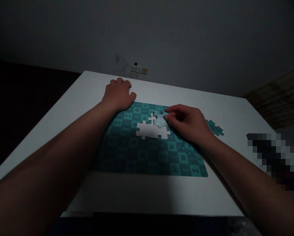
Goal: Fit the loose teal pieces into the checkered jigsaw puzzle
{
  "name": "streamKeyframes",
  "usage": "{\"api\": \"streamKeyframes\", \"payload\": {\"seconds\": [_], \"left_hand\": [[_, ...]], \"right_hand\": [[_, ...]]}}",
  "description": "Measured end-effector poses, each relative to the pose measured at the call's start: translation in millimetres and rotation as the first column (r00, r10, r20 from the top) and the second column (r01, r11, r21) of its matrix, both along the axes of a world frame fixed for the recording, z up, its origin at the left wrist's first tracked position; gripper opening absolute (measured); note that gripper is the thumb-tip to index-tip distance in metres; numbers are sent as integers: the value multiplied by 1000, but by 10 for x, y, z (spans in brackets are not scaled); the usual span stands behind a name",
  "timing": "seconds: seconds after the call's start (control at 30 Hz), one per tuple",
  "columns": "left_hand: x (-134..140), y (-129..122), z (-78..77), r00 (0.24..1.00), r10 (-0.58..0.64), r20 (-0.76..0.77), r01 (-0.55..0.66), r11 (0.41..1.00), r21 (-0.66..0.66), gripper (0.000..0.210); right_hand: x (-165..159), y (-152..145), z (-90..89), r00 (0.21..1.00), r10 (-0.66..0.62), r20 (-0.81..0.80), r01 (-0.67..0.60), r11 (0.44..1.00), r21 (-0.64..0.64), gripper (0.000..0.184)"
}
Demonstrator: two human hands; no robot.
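A teal checkered jigsaw puzzle with paw prints lies flat on the white table. Near its middle is a gap through which white shows. My right hand is over the right part of the puzzle, thumb and fingertips closed on a puzzle piece at the gap's upper right edge. Whether that piece sits flush, I cannot tell. My left hand rests at the puzzle's far left corner, thumb apart from the bent fingers, with nothing seen in it. Loose puzzle pieces lie just beyond my right wrist.
The white table stands near a grey wall with sockets low on it. A pixelated dark object is at the table's right side. Striped cloth shows at the far right. The room is dim.
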State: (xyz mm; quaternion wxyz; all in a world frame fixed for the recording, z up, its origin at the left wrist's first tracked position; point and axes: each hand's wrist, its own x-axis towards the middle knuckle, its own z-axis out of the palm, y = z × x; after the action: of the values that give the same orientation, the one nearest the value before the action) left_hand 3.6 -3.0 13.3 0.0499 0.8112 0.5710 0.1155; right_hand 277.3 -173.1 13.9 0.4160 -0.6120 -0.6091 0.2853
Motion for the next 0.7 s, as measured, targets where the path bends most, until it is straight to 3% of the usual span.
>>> {"api": "streamKeyframes", "payload": {"seconds": [0.27,0.4,0.57,0.7], "left_hand": [[9,-12,-7,1000,-3,13,3,1000,5,65],[14,-21,11,1000,0,19,0,1000,-6,65],[3,-14,16,1000,4,20,-3,1000,-21,63],[-5,2,5,999,-3,43,3,1000,-17,67]], "right_hand": [[-60,-6,18,996,20,84,-21,1000,15,16],[-28,0,57,999,-28,-28,28,1000,0,23],[229,14,102,946,-254,-201,273,959,76,19],[432,-1,34,961,-201,-191,196,980,-45,20]]}}
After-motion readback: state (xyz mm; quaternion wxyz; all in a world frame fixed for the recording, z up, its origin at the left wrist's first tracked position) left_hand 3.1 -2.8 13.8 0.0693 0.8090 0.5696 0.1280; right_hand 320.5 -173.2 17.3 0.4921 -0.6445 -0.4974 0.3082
